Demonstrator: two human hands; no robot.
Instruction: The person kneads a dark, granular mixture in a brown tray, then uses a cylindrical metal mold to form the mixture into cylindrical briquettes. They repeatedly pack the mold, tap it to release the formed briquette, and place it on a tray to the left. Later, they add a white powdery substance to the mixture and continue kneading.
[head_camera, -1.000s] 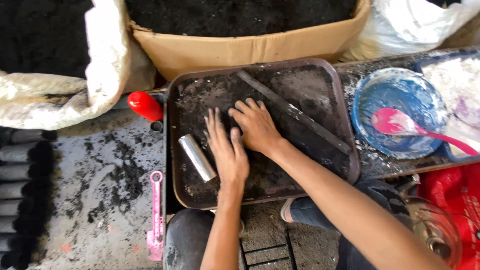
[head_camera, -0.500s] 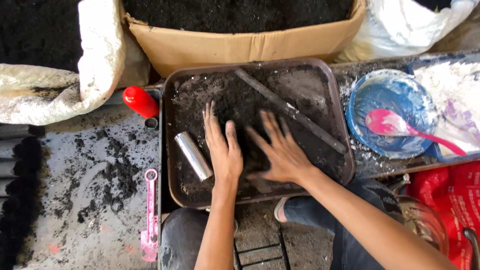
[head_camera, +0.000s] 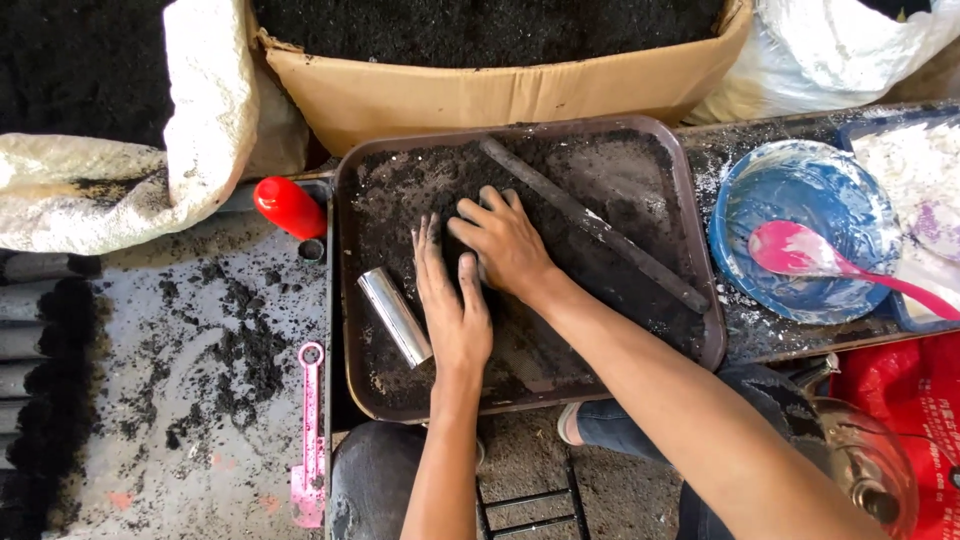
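Observation:
A brown tray (head_camera: 700, 250) holds loose black powder (head_camera: 420, 185). My left hand (head_camera: 452, 300) lies flat, palm down, on the powder in the middle of the tray. My right hand (head_camera: 505, 240) presses on the powder just beyond it, fingers curled, its thumb beside my left fingers. A short shiny metal tube (head_camera: 394, 315) lies on the tray left of my left hand. A long dark rod (head_camera: 600, 228) lies diagonally across the tray to the right of my right hand. Neither hand grips anything.
A cardboard box (head_camera: 480, 90) of black powder stands behind the tray, with white sacks (head_camera: 120, 180) at either side. A red cap (head_camera: 288, 206) and a pink tool (head_camera: 308, 440) lie to the left. A blue bowl (head_camera: 800, 200) with a pink spoon (head_camera: 810, 255) sits to the right.
My right hand has slid from the tray's lower right back up and left over the powder, ending beside my left fingers. My left hand has stayed flat in place.

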